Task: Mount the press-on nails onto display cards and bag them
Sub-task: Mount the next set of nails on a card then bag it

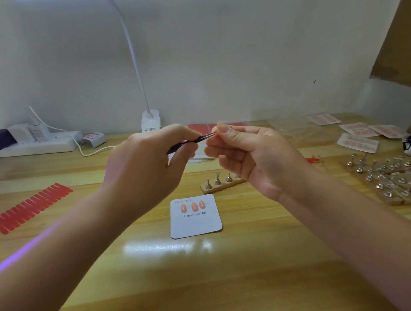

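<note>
Her left hand (149,163) grips slim black tweezers (191,141); right hand (250,152) fingers pinch at their tip. White three-nailed display card (196,224) waits on the worktop below. Best seat each nail squarely.

display card (195,218): "Handmade Nail" printed in dark letters under the three pink nails. Small size marks with checkboxes along its top-left edge, too small to read for sure. White lamp base (150,122) has a sticker label, unreadable. Bagged cards (357,143) far right: print blurred, illegible.
</note>
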Action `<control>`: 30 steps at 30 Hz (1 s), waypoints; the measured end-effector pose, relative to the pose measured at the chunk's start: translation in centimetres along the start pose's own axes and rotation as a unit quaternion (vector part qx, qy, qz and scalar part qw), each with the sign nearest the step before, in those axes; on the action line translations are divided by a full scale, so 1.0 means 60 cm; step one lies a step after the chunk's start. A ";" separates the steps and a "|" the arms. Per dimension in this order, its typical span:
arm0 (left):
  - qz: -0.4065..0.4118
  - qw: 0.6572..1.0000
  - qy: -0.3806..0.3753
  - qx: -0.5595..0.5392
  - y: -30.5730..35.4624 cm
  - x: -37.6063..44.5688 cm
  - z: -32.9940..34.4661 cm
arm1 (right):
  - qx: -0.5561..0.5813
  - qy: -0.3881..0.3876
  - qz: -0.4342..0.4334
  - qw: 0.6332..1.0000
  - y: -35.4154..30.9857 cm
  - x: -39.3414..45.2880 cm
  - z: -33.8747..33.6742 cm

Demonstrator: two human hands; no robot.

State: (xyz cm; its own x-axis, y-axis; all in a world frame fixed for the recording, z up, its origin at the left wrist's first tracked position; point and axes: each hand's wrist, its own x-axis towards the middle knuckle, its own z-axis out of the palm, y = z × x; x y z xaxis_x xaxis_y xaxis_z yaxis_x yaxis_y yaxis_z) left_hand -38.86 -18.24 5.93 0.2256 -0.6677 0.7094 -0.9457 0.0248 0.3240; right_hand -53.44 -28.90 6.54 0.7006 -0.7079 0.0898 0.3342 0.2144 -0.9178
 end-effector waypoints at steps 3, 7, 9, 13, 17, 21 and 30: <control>0.010 1.000 -0.023 -0.020 -0.007 0.005 -0.003 | -0.008 0.001 0.015 1.000 -0.004 0.000 0.000; 0.039 0.998 -0.033 -0.019 -0.016 0.011 -0.011 | -0.017 0.011 0.034 0.999 -0.011 -0.002 0.001; 0.047 0.999 -0.021 -0.009 -0.017 0.010 -0.010 | -0.008 0.018 0.036 0.999 -0.012 -0.002 0.002; 0.053 0.998 -0.015 0.011 -0.014 0.008 -0.009 | 0.008 0.030 0.037 0.999 -0.010 -0.002 0.003; 0.066 0.998 -0.018 0.006 -0.017 0.008 -0.010 | 0.012 0.036 0.033 0.999 -0.009 -0.001 0.004; 0.112 0.993 -0.005 0.040 -0.016 0.008 -0.010 | -0.012 0.040 0.019 0.999 -0.005 0.000 0.004; 0.120 0.992 0.007 0.047 -0.019 0.007 -0.004 | -0.066 0.045 0.010 0.997 -0.007 -0.002 0.002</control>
State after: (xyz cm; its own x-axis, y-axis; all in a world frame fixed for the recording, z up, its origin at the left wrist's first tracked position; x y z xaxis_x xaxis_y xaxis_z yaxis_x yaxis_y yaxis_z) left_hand -37.61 -18.36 6.00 -0.0054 -0.6407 0.7678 -0.9899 0.1122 0.0867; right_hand -53.58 -28.81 6.96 0.6443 -0.7636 0.0420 0.2313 0.1422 -0.9624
